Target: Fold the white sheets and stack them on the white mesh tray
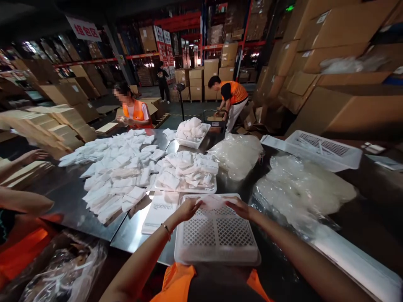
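A thin clear plastic bag [213,203] is stretched between my two hands above a white perforated tray [217,235] that lies upside down near the table's front edge. My left hand [188,208] pinches the bag's left end. My right hand [239,207] pinches its right end. Just behind the tray sits another white tray [185,188] heaped with white packets [185,170].
A wide heap of white packets [116,167] covers the metal table [75,201] on the left. Piles of clear bags [302,188] lie at right, with another pile [237,153] and a white basket [327,149] behind. Other people in orange vests work nearby. Cardboard boxes surround the table.
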`<move>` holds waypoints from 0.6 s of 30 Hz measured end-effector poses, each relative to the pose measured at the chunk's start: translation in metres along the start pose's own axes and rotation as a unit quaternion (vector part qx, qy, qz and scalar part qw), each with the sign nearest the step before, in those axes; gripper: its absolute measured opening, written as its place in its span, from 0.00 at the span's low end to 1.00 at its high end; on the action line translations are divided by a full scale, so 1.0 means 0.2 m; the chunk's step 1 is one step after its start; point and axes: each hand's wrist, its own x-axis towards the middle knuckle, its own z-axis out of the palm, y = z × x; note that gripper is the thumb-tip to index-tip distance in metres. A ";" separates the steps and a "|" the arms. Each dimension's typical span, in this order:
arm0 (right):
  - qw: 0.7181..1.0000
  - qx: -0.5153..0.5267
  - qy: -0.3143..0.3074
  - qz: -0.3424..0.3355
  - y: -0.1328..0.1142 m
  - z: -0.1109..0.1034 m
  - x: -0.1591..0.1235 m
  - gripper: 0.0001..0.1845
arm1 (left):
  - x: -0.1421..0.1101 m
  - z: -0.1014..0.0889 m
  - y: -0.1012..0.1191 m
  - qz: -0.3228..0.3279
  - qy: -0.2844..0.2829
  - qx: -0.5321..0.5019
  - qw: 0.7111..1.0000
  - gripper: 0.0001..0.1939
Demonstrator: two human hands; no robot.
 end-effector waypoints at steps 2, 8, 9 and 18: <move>0.999 -0.032 -0.027 -0.016 0.06 0.04 -0.03 0.31 | -0.03 0.05 -0.07 0.052 -0.075 0.075 0.993 0.15; 0.993 -0.088 -0.073 -0.037 0.22 0.22 -0.12 0.22 | -0.15 0.23 -0.22 0.105 -0.171 0.159 0.967 0.22; 0.992 -0.092 -0.073 -0.038 0.23 0.24 -0.13 0.22 | -0.16 0.24 -0.23 0.101 -0.169 0.167 0.966 0.23; 0.997 -0.065 0.030 -0.017 0.28 0.28 -0.20 0.32 | -0.19 0.23 -0.19 0.072 -0.145 0.137 0.977 0.24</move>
